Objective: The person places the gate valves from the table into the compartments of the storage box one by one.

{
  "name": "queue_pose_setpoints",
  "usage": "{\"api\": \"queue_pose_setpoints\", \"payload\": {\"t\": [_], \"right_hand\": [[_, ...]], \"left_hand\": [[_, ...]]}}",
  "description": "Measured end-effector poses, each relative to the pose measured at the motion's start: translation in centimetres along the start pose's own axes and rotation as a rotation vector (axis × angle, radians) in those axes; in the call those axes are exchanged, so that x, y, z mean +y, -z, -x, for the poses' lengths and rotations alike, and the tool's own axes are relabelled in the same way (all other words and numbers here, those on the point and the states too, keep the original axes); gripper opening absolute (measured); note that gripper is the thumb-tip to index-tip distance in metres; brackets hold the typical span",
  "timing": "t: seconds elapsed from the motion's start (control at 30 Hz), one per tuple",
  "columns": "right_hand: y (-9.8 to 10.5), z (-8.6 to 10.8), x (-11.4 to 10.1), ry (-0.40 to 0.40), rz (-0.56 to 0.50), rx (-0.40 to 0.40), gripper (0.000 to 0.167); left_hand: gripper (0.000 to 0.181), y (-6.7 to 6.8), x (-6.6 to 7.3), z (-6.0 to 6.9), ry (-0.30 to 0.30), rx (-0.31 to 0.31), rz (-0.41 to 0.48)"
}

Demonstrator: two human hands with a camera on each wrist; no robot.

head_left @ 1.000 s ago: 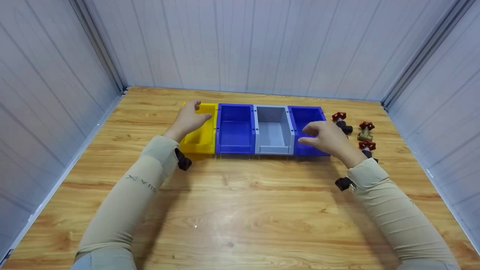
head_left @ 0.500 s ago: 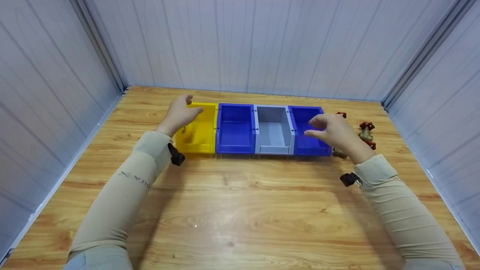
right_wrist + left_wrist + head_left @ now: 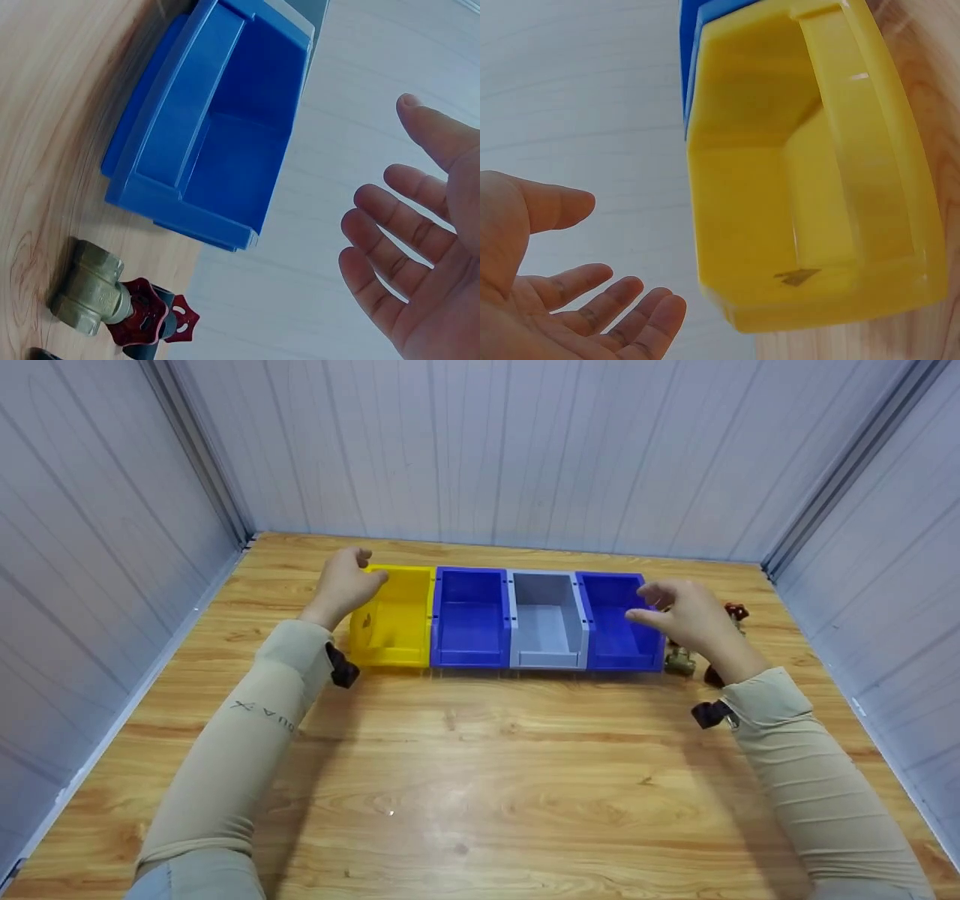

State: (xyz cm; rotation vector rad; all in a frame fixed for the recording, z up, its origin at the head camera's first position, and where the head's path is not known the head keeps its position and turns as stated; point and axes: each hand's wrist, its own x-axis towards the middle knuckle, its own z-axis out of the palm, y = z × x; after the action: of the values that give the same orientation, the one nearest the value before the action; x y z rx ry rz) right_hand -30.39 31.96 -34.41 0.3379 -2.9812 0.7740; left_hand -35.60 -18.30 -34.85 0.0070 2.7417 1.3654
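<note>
My left hand (image 3: 343, 587) hovers at the left edge of the yellow bin (image 3: 401, 615), fingers relaxed and holding nothing. In the left wrist view that hand (image 3: 577, 300) is apart from the yellow bin (image 3: 750, 195). My right hand (image 3: 694, 615) hangs over the right side of the right-hand blue bin (image 3: 619, 619), also holding nothing. Thumb and fingers of the right hand (image 3: 420, 247) are spread apart in the right wrist view. Near it a brass valve (image 3: 88, 289) with a red handwheel (image 3: 141, 311) lies beside the blue bin (image 3: 232, 150).
Between the outer bins stand another blue bin (image 3: 471, 619) and a grey bin (image 3: 547, 619), joined in one row. More valves lie right of the row, partly hidden by my right hand; one red handwheel (image 3: 736, 611) shows. White panels (image 3: 480, 450) enclose the wooden table (image 3: 480, 780).
Both hands have drawn apart: the left moved leftward off the yellow bin, the right moved rightward, covering more of the valves. The bins have stayed in place.
</note>
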Motion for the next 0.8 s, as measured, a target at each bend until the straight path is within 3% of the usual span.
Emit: {"api": "queue_pose_setpoints", "payload": {"t": [0.37,0.8], "right_hand": [[0.3,0.5,1.6,-0.001,-0.004,0.072,0.055],[0.8,1.1,3.6,-0.056,-0.055,0.135,0.048]], "left_hand": [[0.069,0.2,-1.9,-0.5,0.011,0.0,0.008],[0.073,-1.0,-4.1,-1.0,0.047,-0.033,0.05]]}}
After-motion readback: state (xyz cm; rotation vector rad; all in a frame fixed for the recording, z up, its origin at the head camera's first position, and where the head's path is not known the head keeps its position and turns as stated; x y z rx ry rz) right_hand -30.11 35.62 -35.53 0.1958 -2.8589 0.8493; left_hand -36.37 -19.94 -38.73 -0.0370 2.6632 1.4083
